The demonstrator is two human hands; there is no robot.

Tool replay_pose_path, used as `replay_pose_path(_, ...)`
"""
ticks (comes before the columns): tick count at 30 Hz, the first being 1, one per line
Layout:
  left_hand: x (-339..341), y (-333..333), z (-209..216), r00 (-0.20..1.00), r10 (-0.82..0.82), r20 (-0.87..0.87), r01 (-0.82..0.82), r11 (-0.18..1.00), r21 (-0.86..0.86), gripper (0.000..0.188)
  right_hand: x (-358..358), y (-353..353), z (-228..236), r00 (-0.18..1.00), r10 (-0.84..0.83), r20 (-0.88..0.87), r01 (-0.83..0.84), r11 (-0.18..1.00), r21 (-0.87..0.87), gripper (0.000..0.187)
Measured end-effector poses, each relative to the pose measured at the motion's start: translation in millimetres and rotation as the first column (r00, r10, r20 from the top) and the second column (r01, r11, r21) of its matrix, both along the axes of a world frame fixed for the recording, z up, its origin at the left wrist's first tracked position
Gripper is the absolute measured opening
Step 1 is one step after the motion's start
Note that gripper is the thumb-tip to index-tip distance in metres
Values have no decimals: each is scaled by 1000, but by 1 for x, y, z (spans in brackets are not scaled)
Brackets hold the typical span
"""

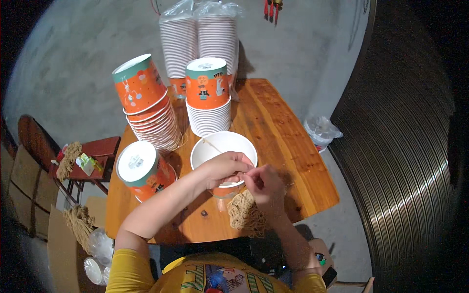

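A white-lined paper bucket (221, 141) stands upright near the middle of the table, its orange outside partly hidden. A thin tan cord (211, 144) runs inside it from the far left rim toward my left hand (227, 170). That hand is closed in a pinch over the bucket's near right side. My right hand (266, 188) is also pinched, its fingertips meeting the left ones at the rim; whatever lies between them is too small to make out. Beside the bucket, below my right hand, a loose bundle of tan cord (244, 212) lies by the table's front edge.
A leaning stack of orange buckets (141, 93) with cords, an upright stack (207, 90) and one upturned bucket (139, 163) surround the work. Bagged bucket stacks (198, 44) stand behind on the wooden table (293, 166). A stool (100, 149) with cord is left; a ridged shutter (405, 161) right.
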State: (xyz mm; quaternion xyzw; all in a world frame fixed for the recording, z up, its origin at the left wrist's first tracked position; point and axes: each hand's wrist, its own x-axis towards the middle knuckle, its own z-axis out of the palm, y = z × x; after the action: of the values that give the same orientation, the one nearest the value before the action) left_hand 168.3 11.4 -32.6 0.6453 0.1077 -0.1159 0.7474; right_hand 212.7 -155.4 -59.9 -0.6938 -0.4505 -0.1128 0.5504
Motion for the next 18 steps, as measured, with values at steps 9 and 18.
replay_pose_path(9, -5, 7, -2, 995, 56, -80, -75, 964, -254, 16, 6, -4, -3, 953, -21, 303, 27, 1000, -13, 7)
replay_pose_path(18, -7, -2, 1, 994, 91, 66, -90, 996, -19, 21, 18, -11, -6, 925, 9, -379, -44, 996, -84, 20)
